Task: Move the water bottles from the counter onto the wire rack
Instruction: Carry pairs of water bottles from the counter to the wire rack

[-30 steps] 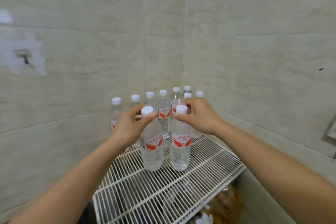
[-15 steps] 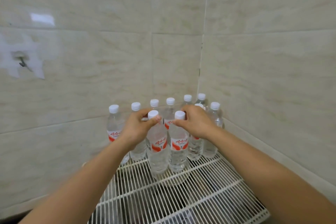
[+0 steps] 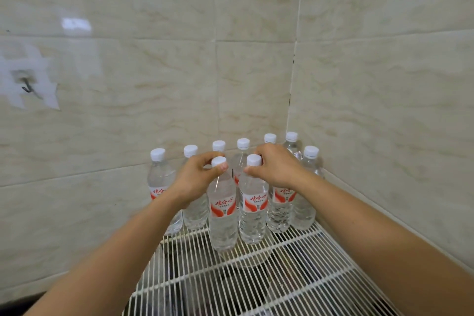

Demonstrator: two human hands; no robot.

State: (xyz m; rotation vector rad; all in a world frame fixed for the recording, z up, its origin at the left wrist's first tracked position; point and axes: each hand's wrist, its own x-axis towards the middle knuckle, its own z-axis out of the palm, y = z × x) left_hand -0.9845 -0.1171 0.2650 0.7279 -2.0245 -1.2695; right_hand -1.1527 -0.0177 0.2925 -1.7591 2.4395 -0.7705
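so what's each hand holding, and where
Left hand grips the left clear plastic bottle at its white cap; right hand grips the right clear plastic bottle likewise.

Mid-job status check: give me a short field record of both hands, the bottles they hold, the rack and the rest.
left hand: grips the front left bottle just under its cap
right hand: grips the front right bottle just under its cap
held bottles: upright, side by side, apparently standing on the wire rack
back bottles: seven white caps visible, upright
counter: not in view
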